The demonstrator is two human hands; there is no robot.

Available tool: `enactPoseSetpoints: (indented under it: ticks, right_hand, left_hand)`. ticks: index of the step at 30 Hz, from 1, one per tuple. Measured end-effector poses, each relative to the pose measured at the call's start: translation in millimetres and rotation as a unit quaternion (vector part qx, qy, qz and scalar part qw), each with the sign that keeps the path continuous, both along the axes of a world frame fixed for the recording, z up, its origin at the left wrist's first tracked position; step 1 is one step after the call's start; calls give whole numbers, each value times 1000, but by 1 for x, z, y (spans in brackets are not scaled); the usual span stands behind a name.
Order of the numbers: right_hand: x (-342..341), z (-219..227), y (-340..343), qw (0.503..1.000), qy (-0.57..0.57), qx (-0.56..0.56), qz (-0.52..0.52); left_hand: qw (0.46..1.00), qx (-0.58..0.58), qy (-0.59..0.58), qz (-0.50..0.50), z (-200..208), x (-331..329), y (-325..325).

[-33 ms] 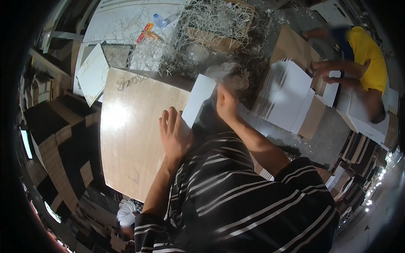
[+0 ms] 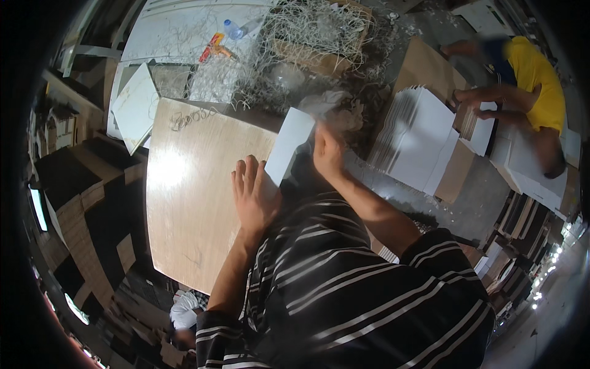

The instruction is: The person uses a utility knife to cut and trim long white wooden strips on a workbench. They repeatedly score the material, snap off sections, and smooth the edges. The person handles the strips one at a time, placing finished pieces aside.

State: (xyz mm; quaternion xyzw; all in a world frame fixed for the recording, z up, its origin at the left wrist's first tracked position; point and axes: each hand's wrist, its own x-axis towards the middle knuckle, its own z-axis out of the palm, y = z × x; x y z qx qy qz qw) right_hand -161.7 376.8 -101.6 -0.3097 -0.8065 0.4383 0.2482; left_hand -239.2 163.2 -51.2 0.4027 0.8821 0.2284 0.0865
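Note:
My left hand (image 2: 253, 195) lies flat at the near edge of a light wood-grain board (image 2: 200, 190), fingers stretched out. Beside it, a narrow white panel (image 2: 290, 142) rests along the board's right edge, its lower end against the thumb side of this hand. My right hand (image 2: 328, 150) is closed at the panel's far right corner. Its fingertips are blurred, and whatever they hold is hidden. Crumpled translucent plastic (image 2: 335, 104) shows just beyond this hand.
Curly shavings fill a cardboard box (image 2: 313, 58) at the back. A bottle (image 2: 232, 29) and a red-and-yellow packet (image 2: 212, 48) lie on a white surface. To the right stands a stack of white panels (image 2: 412, 138), where a co-worker in a yellow shirt (image 2: 533, 86) handles pieces. Another person (image 2: 183, 312) is at lower left.
My right hand has shifted very slightly left along the panel's edge. The co-worker's hands and head have moved a little. My left hand and the board keep their places.

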Motion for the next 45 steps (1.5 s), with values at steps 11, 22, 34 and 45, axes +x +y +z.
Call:
enactPoseSetpoints:
  ticks: [11, 22, 34, 45]
  right_hand:
    - [-2, 0, 5, 998, 34, 43, 38]
    - [6, -8, -27, 996, 66, 66, -11]
    - [-7, 2, -60, 985, 124, 116, -20]
    - [-2, 12, -63, 984, 138, 102, 39]
  left_hand:
    - [1000, -1, 2, 1, -1, 0, 1]
    - [1000, -3, 2, 0, -4, 2, 3]
    - [998, 35, -31, -44, -11, -2, -2]
    - [999, 30, 2, -38, -16, -4, 2]
